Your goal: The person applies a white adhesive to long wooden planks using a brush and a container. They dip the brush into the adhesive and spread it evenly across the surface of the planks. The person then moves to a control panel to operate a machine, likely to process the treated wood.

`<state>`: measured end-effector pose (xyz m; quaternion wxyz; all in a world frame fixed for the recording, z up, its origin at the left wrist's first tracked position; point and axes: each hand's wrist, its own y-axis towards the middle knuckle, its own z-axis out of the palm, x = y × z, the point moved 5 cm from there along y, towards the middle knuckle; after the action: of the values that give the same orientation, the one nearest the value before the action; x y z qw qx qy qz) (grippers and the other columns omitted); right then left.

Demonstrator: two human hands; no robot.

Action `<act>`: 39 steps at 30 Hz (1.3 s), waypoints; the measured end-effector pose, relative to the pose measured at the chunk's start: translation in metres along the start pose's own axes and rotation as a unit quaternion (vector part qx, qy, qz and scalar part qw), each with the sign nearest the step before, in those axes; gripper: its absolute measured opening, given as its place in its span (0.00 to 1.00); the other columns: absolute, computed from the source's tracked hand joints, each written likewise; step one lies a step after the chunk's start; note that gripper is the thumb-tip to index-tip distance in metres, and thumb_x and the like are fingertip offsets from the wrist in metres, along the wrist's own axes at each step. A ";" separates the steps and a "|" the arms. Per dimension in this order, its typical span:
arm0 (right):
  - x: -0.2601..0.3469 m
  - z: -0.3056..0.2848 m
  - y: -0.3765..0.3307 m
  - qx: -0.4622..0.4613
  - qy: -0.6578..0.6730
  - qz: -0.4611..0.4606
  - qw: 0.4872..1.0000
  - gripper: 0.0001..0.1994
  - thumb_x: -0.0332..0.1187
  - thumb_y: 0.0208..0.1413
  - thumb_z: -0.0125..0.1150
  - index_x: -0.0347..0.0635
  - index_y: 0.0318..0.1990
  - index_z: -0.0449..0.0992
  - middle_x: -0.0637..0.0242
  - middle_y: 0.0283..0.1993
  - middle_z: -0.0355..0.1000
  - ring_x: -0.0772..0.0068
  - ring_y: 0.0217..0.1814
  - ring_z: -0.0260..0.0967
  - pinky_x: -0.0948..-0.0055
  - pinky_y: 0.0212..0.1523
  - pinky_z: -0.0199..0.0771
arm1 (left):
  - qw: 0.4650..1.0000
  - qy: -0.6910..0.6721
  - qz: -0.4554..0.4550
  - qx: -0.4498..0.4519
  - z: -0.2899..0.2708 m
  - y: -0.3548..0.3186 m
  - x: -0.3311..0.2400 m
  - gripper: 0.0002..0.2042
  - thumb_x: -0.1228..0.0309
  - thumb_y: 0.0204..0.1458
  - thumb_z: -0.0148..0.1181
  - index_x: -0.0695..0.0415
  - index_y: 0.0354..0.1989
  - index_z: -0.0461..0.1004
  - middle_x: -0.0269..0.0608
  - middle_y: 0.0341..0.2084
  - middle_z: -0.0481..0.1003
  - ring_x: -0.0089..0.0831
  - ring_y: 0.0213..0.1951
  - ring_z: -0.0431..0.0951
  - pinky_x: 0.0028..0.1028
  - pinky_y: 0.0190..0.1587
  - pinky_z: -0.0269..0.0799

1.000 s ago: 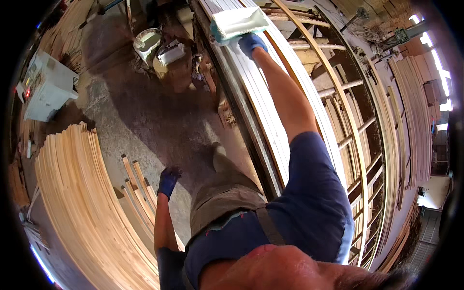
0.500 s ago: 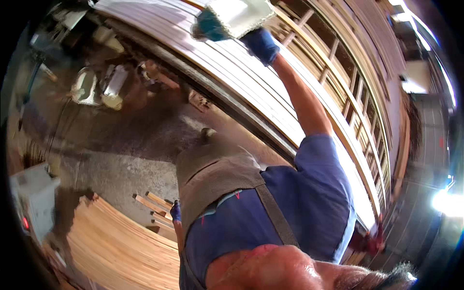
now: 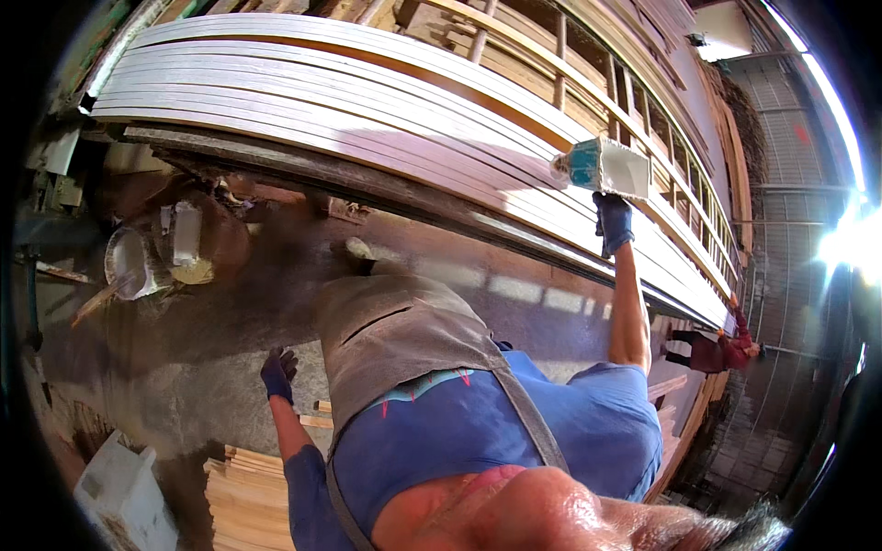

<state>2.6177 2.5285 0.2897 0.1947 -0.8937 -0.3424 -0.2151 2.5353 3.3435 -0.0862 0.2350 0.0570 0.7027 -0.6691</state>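
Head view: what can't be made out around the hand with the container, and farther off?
All in the head view:
1. Underside of the teal-and-white container, and whether it touches the white strips: hidden by its own body.
2. Exact finger placement of the right hand: too small and dark.
3. The co-worker's grip: too small, far off.
4. Near end of the pale wood stack: cut off by the lower edge.

A long, dark timber support carried white boards laid side by side along its length, while on the grey floor stood a white-smeared bucket and a pale, boxy unit.
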 end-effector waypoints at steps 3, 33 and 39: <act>0.025 0.047 0.013 0.024 -0.059 -0.038 0.997 0.15 0.42 0.60 0.50 0.44 0.27 0.74 0.62 0.13 0.66 0.67 0.10 0.66 0.67 0.15 0.67 | 0.999 0.038 0.030 0.014 0.022 0.002 -0.047 0.20 0.54 0.60 0.44 0.53 0.53 0.69 0.40 0.43 0.78 0.31 0.37 0.79 0.33 0.38 0.70; 0.591 0.528 -0.222 0.286 0.206 -0.577 0.737 0.10 0.33 0.58 0.54 0.36 0.40 0.75 0.57 0.35 0.74 0.62 0.40 0.72 0.65 0.43 0.72 | 0.947 -0.306 -0.049 -0.087 -0.127 -0.012 0.003 0.21 0.50 0.57 0.50 0.52 0.49 0.72 0.40 0.42 0.79 0.33 0.39 0.79 0.40 0.49 0.67; 0.499 0.766 -0.221 0.531 0.082 -0.438 0.721 0.15 0.36 0.58 0.52 0.39 0.49 0.72 0.56 0.48 0.74 0.59 0.54 0.69 0.64 0.54 0.68 | 0.924 -0.345 -0.078 -0.144 -0.162 -0.051 0.022 0.23 0.49 0.58 0.50 0.54 0.53 0.70 0.44 0.41 0.78 0.35 0.41 0.79 0.37 0.48 0.70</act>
<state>2.9922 3.3240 -0.0443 0.5486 -0.3737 -0.7363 -0.1314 2.4541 3.4900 -0.0492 0.4155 -0.2670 0.6693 -0.5551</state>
